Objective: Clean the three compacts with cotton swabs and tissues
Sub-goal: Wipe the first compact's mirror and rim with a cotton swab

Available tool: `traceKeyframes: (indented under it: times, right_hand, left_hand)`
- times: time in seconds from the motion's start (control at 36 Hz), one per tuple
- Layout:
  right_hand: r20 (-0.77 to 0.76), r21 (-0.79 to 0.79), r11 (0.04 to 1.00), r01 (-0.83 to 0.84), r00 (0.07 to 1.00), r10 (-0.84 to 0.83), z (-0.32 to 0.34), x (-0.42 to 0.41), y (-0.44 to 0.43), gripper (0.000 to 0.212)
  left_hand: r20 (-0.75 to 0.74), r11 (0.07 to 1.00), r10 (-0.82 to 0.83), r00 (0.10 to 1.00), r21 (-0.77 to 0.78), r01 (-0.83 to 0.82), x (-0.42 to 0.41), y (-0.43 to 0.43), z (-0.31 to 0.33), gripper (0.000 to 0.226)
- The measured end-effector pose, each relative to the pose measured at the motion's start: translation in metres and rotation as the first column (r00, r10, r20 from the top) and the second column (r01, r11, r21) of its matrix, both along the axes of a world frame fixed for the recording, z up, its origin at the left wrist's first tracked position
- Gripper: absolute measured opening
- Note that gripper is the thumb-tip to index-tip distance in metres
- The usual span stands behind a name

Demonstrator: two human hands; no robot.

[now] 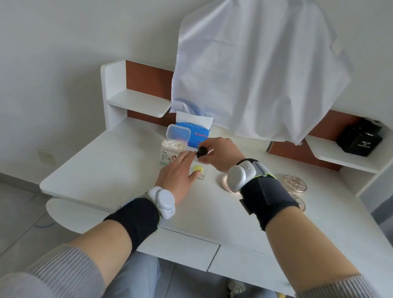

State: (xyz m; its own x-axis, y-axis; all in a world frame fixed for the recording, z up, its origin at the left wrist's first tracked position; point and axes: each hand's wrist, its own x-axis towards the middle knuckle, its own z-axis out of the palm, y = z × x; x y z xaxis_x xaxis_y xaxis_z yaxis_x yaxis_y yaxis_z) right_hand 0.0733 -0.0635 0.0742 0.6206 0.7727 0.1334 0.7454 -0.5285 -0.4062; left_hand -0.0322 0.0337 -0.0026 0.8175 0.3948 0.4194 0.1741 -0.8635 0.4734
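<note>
The left hand (pixel 178 171) lies flat with fingers spread on the white dressing table (pixel 115 175), fingertips by a yellow-capped little bottle (pixel 199 171). Beyond it, the right hand (pixel 217 153) pinches a small black object (pixel 201 152). Three round compacts (pixel 296 183) rest apart near the right wrist; the cotton swab tub (pixel 172 150) and tissue pack (pixel 194 133) stand farther back.

A person seated at a white dressing table (pixel 114 182) pinches a small black object (pixel 201 152) in the right hand (pixel 220 153), while the left hand (pixel 178 171) spreads flat beside a yellow-capped vial (pixel 198 170). Cotton swabs (pixel 173 145) and a tissue pack (pixel 196 133) stand toward the back edge; ornate compacts (pixel 296 183) lie toward the right edge.
</note>
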Motion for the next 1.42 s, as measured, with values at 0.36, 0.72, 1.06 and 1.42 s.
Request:
traceKeyframes:
  times: [0.36, 0.72, 1.06, 1.42]
  right_hand:
    - [-0.12, 0.386, 0.921, 0.045, 0.993, 0.002, 0.01, 0.017, 0.0, 0.02]
    - [0.299, -0.348, 0.924, 0.157, 0.953, -0.05, -0.022, 0.047, 0.035, 0.021]
    - [0.296, -0.364, 0.921, 0.14, 0.955, -0.029, -0.024, 0.059, 0.03, 0.041]
    - [0.106, 0.018, 1.0, 0.003, 0.994, -0.005, 0.018, 0.015, 0.036, 0.018]
  left_hand:
    - [-0.033, 1.0, 0.019, 0.999, 0.003, -0.019, 0.004, 0.004, 0.0, 0.043]
    - [0.014, 1.0, -0.002, 1.0, -0.003, 0.003, 0.005, 0.008, -0.005, 0.044]
    - [0.032, 1.0, -0.008, 0.999, -0.001, 0.008, 0.005, 0.008, -0.006, 0.043]
    - [-0.007, 0.999, 0.02, 1.0, 0.032, -0.02, 0.004, 0.006, -0.007, 0.047]
